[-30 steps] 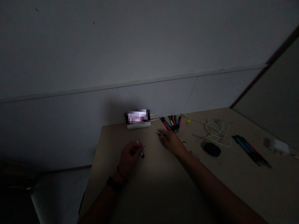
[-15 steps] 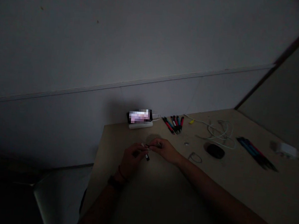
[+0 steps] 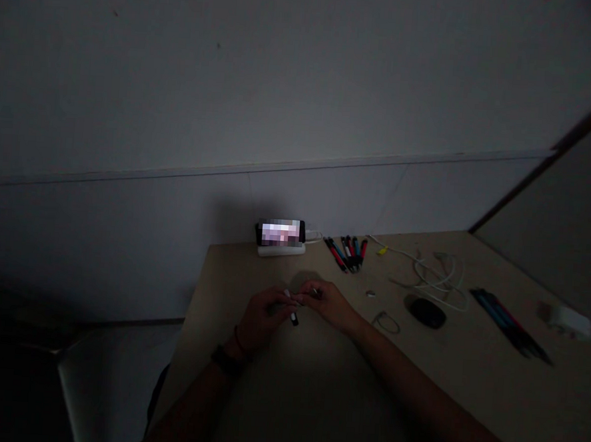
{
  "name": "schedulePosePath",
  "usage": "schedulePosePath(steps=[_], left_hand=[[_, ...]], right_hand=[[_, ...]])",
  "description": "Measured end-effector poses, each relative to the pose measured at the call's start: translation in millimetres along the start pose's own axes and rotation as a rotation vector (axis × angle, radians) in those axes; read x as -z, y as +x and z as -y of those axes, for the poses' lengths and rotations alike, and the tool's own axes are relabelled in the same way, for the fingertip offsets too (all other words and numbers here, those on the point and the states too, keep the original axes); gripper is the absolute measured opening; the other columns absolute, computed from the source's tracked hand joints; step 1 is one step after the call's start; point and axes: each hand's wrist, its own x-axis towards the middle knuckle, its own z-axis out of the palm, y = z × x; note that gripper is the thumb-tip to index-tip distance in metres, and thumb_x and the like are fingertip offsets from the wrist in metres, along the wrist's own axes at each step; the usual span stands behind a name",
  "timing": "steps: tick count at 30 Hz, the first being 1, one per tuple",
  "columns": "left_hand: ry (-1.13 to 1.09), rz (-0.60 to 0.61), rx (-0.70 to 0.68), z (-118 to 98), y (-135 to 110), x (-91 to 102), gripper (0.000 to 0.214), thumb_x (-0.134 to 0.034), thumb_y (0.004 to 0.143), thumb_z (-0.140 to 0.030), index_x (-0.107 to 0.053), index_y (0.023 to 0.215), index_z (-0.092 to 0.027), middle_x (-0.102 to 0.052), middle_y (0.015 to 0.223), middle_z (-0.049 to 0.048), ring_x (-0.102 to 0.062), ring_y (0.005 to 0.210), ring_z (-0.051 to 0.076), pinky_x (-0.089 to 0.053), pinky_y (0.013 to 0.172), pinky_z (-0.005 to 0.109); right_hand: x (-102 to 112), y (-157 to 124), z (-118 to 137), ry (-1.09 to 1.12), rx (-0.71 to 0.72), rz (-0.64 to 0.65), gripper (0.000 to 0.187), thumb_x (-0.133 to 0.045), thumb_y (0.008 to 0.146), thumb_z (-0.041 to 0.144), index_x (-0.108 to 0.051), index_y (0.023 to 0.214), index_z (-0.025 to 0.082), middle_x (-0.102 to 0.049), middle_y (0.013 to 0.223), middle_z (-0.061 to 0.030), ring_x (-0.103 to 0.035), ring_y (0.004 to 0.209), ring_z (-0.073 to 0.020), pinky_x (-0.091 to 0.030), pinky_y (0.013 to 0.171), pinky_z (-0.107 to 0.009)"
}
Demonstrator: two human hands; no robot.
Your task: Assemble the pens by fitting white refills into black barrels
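My left hand (image 3: 267,310) is closed, fingers pinching a slim white-and-black pen-like piece (image 3: 294,318) whose dark end points down toward the desk. Its white upper end shows between the fingertips. Close against it, my right hand (image 3: 328,302) is also closed, thumb and fingertips pressed together at the same spot. What those fingers grip is too small and dark to make out. Both hands are just above the desk (image 3: 325,383), in front of a lit phone (image 3: 281,233) that leans on a white block (image 3: 281,250).
Several red, blue and black pens (image 3: 346,253) lie right of the phone. Farther right are a white cable (image 3: 435,276), a black mouse (image 3: 427,312), a thin loop (image 3: 387,322), more dark pens (image 3: 509,324) and a white adapter (image 3: 572,321). A wall (image 3: 303,101) stands behind the desk.
The head view has tilted slightly, shifting the desk items a little down and right. The hands remain together at the pen-like piece, with only small finger movement.
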Motion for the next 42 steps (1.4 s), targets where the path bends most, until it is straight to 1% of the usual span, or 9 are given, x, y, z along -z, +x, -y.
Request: schedulePosePath(steps=[7,12,16,19,24,27,31,37,42], left_hand=[[0.025,-0.020,0.034,-3.0,-0.8,-0.8,0.014,-0.075,0.084,-0.034,-0.078,0.084,-0.020,-0.078,0.097,0.0080,-0.073,0.093,0.022,-0.055,0.090,0.035],[0.000,-0.030,0.015,-4.5,-0.6,-2.4,0.012,-0.074,0.084,-0.031,-0.078,0.085,-0.020,-0.078,0.094,0.0068,-0.073,0.089,0.020,-0.056,0.085,0.032],[0.021,-0.024,-0.010,-3.7,0.5,-2.1,0.012,-0.073,0.085,-0.032,-0.078,0.085,-0.021,-0.079,0.095,0.0060,-0.073,0.089,0.020,-0.056,0.088,0.034],[0.028,-0.054,-0.023,-0.9,1.1,-2.2,0.012,-0.074,0.084,-0.032,-0.078,0.085,-0.021,-0.079,0.096,0.0065,-0.073,0.092,0.021,-0.055,0.090,0.035],[0.022,-0.061,-0.020,0.3,0.7,-3.1,0.013,-0.073,0.085,-0.033,-0.078,0.084,-0.021,-0.079,0.096,0.0069,-0.073,0.094,0.021,-0.055,0.091,0.035],[0.039,-0.067,-0.009,-1.0,0.0,-3.6,0.012,-0.073,0.084,-0.033,-0.078,0.084,-0.022,-0.079,0.096,0.0062,-0.073,0.092,0.020,-0.056,0.089,0.034],[0.040,-0.084,-0.010,-1.0,-0.3,-4.5,0.012,-0.073,0.084,-0.033,-0.078,0.083,-0.022,-0.079,0.094,0.0056,-0.073,0.090,0.020,-0.055,0.089,0.034],[0.058,-0.070,-0.005,-1.2,0.5,-4.8,0.011,-0.072,0.085,-0.030,-0.078,0.082,-0.021,-0.078,0.092,0.0060,-0.073,0.089,0.020,-0.055,0.085,0.033],[0.057,-0.056,0.006,-1.1,0.6,-5.3,0.013,-0.072,0.085,-0.031,-0.077,0.079,-0.020,-0.078,0.092,0.0067,-0.072,0.088,0.020,-0.055,0.085,0.032]], right_hand=[[0.0,-1.1,-1.4,-0.034,0.007,0.012,0.036,-0.075,0.078,0.055,-0.074,0.078,0.019,-0.071,0.076,-0.0043,-0.062,0.072,-0.0188,-0.047,0.066,-0.030],[-0.3,-2.5,1.3,-0.061,0.023,0.022,0.034,-0.073,0.082,0.053,-0.073,0.075,0.019,-0.071,0.074,-0.0040,-0.063,0.072,-0.0186,-0.048,0.068,-0.030],[-0.8,-3.6,4.3,-0.088,0.004,0.029,0.032,-0.072,0.083,0.051,-0.074,0.077,0.020,-0.070,0.073,-0.0033,-0.063,0.071,-0.0183,-0.048,0.067,-0.029],[-0.6,-4.0,5.4,-0.125,-0.003,0.009,0.029,-0.071,0.084,0.048,-0.074,0.079,0.020,-0.070,0.075,-0.0031,-0.063,0.073,-0.0183,-0.048,0.069,-0.030],[-1.7,-5.1,4.3,-0.124,0.002,-0.005,0.033,-0.064,0.088,0.050,-0.074,0.080,0.019,-0.068,0.074,-0.0029,-0.060,0.069,-0.0172,-0.047,0.068,-0.030],[-2.8,-6.0,3.5,-0.108,-0.009,0.008,0.036,-0.063,0.089,0.054,-0.073,0.082,0.020,-0.066,0.072,-0.0027,-0.056,0.064,-0.0161,-0.045,0.062,-0.028],[-3.4,-6.5,3.9,-0.101,-0.077,0.031,0.042,-0.062,0.088,0.061,-0.072,0.083,0.020,-0.056,0.060,0.0006,-0.047,0.053,-0.0141,-0.038,0.051,-0.027],[-4.3,-6.9,5.9,-0.088,-0.116,0.046,0.048,-0.060,0.085,0.068,-0.069,0.082,0.020,-0.047,0.054,0.0041,-0.041,0.047,-0.0120,-0.033,0.047,-0.025],[-4.7,-8.5,6.6,-0.098,-0.093,0.057,0.050,-0.058,0.086,0.069,-0.068,0.079,0.020,-0.047,0.055,0.0037,-0.041,0.047,-0.0115,-0.032,0.047,-0.024]])
